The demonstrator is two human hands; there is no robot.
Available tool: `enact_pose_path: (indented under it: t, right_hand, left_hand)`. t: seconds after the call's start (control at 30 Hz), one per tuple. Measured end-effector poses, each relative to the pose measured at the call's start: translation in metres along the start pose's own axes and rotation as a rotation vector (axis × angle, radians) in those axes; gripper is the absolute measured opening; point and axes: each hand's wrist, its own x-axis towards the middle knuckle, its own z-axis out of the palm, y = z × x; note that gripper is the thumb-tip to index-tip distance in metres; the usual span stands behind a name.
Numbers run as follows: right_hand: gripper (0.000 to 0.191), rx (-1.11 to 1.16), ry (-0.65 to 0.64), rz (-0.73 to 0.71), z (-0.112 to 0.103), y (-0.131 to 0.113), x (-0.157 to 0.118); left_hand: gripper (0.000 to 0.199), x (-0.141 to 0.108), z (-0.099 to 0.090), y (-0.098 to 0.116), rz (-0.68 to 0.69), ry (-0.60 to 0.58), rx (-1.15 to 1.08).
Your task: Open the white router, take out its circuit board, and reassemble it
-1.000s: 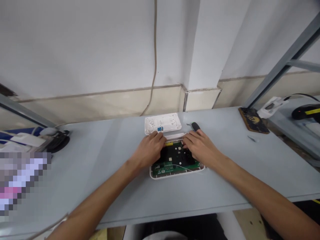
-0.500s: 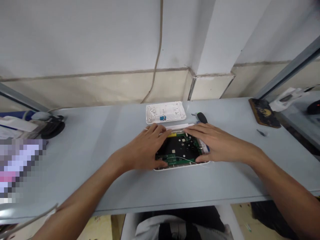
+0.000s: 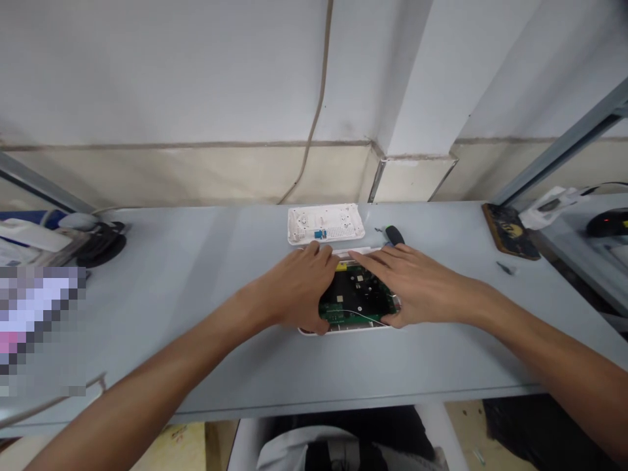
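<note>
An open white plastic device casing (image 3: pixel 314 331) lies on the table in front of me, holding a green circuit board with a black panel (image 3: pixel 356 294). My left hand (image 3: pixel 299 288) wraps the casing's left end, with fingers reaching over its far edge. My right hand (image 3: pixel 417 288) lies across the board's right side, its fingertips near a yellow strip (image 3: pixel 341 267) and its thumb by the near edge. Beyond the hands sits a white perforated cover (image 3: pixel 326 224) with a blue part. A black-handled screwdriver (image 3: pixel 394 235) lies just past my right fingers.
The grey table (image 3: pixel 196 294) has a small metal piece (image 3: pixel 505 268) and a wood-backed pad (image 3: pixel 510 232) at right. A black round object (image 3: pixel 101 245) and blurred items stand at left. Metal frame bars (image 3: pixel 559 144) rise at right, beside a white packet (image 3: pixel 549 208).
Both hands have drawn closer around the casing's ends, covering more of the board's sides. The view has shifted slightly, and the casing stays in about the same place.
</note>
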Motion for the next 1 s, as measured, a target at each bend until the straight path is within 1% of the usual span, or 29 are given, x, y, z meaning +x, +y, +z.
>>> enact_pose_path:
  t: [0.1, 0.2, 0.27, 0.3, 0.37, 0.43, 0.5, 0.53, 0.6, 0.7, 0.77, 0.87, 0.93, 1.0]
  right_hand:
    - [0.101, 0.034, 0.040, 0.011, -0.001, -0.001, -0.001]
    - [0.093, 0.111, 0.024, 0.054, -0.004, 0.004, -0.004]
    - [0.080, 0.201, 0.015, 0.079, -0.007, 0.010, -0.009]
    - [0.070, 0.255, 0.025, 0.081, -0.009, 0.015, -0.011]
    - [0.043, 0.375, 0.108, 0.083, -0.010, 0.025, -0.017]
    - [0.022, 0.494, 0.266, 0.110, -0.010, 0.034, -0.021]
    - [0.013, 0.594, 0.416, 0.160, -0.007, 0.042, -0.022]
    - [0.011, 0.624, 0.463, 0.183, -0.005, 0.045, -0.023]
    - [0.008, 0.645, 0.494, 0.211, -0.001, 0.049, -0.023]
    - [0.007, 0.624, 0.489, 0.231, 0.002, 0.050, -0.025]
    - [0.007, 0.628, 0.461, 0.215, 0.002, 0.051, -0.027]
    - [0.009, 0.705, 0.330, 0.146, -0.002, 0.050, -0.032]
    - [0.011, 0.770, 0.224, 0.086, -0.005, 0.049, -0.035]
    - [0.013, 0.805, 0.144, 0.037, -0.006, 0.048, -0.038]
  left_hand:
    - [0.064, 0.002, 0.000, -0.002, 0.005, 0.010, -0.008]
    - [0.061, 0.000, 0.005, -0.006, 0.019, 0.049, -0.046]
    - [0.059, -0.004, 0.011, -0.010, 0.034, 0.088, -0.069]
    - [0.059, -0.007, 0.014, -0.012, 0.044, 0.108, -0.079]
    - [0.060, -0.012, 0.019, -0.014, 0.060, 0.142, -0.096]
    - [0.063, -0.016, 0.022, -0.015, 0.064, 0.153, -0.112]
    - [0.066, -0.019, 0.021, -0.014, 0.054, 0.137, -0.120]
    - [0.067, -0.020, 0.020, -0.014, 0.050, 0.125, -0.118]
    - [0.068, -0.022, 0.019, -0.013, 0.048, 0.108, -0.112]
    - [0.065, -0.025, 0.019, -0.014, 0.071, 0.126, -0.130]
    - [0.061, -0.027, 0.020, -0.016, 0.092, 0.156, -0.157]
    - [0.060, -0.029, 0.020, -0.020, 0.124, 0.186, -0.188]
    - [0.062, -0.029, 0.020, -0.023, 0.134, 0.178, -0.195]
    - [0.066, -0.028, 0.019, -0.025, 0.130, 0.169, -0.200]
